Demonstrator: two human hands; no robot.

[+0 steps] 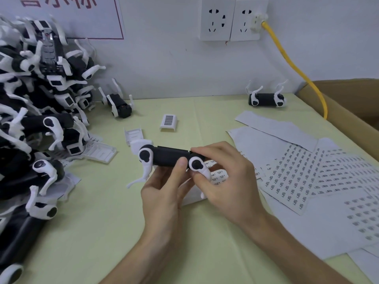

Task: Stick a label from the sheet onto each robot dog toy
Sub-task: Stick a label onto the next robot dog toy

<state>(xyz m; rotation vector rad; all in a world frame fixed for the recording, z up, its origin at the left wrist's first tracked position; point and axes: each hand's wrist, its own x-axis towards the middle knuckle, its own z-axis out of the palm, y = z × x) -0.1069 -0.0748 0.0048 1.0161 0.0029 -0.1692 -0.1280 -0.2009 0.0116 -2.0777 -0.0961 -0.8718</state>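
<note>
A black robot dog toy [167, 157] with white legs lies sideways above the middle of the table, held between both hands. My left hand [164, 193] grips it from below, thumb against its side. My right hand [223, 173] grips its right end, fingers curled over the top. Label sheets [295, 175] with rows of small printed labels lie to the right, one partly under my right hand. A large pile of robot dogs [39, 119] fills the left side. Two single dogs lie upside down near the wall, one at the back left [120, 106] and one at the back right [266, 99].
White plastic covers [168, 122] [102, 153] lie loose behind the held toy. A cardboard box [344, 103] stands at the right edge. A yellow cable [295, 66] runs from the wall sockets [231, 19] down behind the box.
</note>
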